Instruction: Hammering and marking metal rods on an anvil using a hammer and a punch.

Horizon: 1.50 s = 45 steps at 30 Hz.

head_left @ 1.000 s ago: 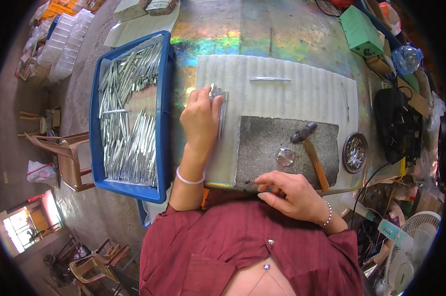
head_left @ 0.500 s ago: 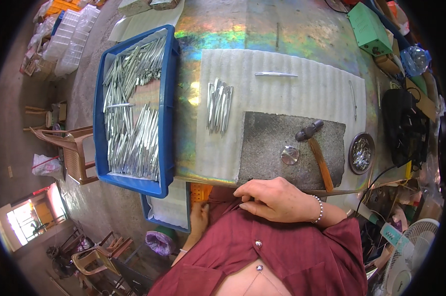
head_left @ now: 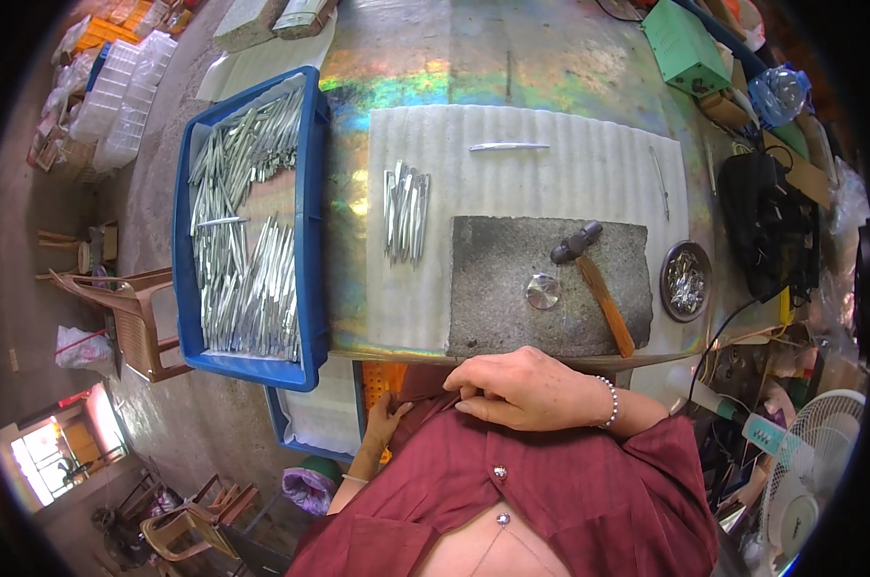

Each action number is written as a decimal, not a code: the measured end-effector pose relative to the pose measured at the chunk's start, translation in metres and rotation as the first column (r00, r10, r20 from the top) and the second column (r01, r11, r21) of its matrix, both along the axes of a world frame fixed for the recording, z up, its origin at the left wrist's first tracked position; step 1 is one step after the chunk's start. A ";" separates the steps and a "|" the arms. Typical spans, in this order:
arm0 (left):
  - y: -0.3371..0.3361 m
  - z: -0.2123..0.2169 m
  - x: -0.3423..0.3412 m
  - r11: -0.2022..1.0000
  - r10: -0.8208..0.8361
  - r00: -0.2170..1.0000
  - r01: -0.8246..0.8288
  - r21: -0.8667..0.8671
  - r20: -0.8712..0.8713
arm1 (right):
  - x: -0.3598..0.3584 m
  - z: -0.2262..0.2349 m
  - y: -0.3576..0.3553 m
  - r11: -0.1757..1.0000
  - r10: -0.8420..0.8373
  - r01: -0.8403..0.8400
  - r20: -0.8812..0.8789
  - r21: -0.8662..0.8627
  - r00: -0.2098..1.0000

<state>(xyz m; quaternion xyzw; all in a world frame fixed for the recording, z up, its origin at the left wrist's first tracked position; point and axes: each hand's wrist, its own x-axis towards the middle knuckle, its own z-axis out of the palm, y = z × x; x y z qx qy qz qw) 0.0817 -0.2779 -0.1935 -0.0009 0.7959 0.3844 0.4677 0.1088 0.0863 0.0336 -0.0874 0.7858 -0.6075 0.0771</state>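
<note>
My right hand [head_left: 523, 389] is held in front of my burgundy shirt, just off the table's front edge. Its fingers curl loosely, thumb apart from them, and nothing shows in it. Below table level, my left hand [head_left: 383, 423] is beside the burgundy cloth, fingers bent inward; what they hold, if anything, is hidden. Nearest to my right hand is a dark grey stone slab [head_left: 493, 322], bearing a hammer [head_left: 600, 293] with a wooden handle and a shiny round metal disc [head_left: 543, 291]. Slim silvery metal pieces [head_left: 406, 213] lie in a bunch on a white foam sheet [head_left: 550, 183].
Many similar pieces fill a blue tray [head_left: 318, 231] at left; another blue tray [head_left: 360, 404] sits lower, beside an orange crate [head_left: 382, 377]. A bowl [head_left: 673, 306] of small shiny parts stands right of the slab. A green box [head_left: 685, 48] and a fan [head_left: 812, 457] flank the right side.
The whole view has shifted, so the table things appear farther left. My right hand keeps nearly the same pose; my left hand has turned slightly beside the cloth.
</note>
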 end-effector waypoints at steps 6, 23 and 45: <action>-0.012 -0.039 0.035 0.827 0.463 0.884 -0.458 0.327 0.065 | 0.002 -0.002 -0.004 1.000 -0.028 0.029 -0.054 0.009 0.998; -0.001 0.016 0.010 0.979 -0.159 0.975 0.136 -0.149 -0.152 | 0.005 0.002 -0.008 0.999 -0.039 0.040 0.080 -0.007 0.996; 0.185 0.234 -0.080 0.872 -0.082 0.648 0.414 0.260 -0.757 | 0.044 0.021 0.051 0.808 -0.534 0.544 -0.106 0.227 0.839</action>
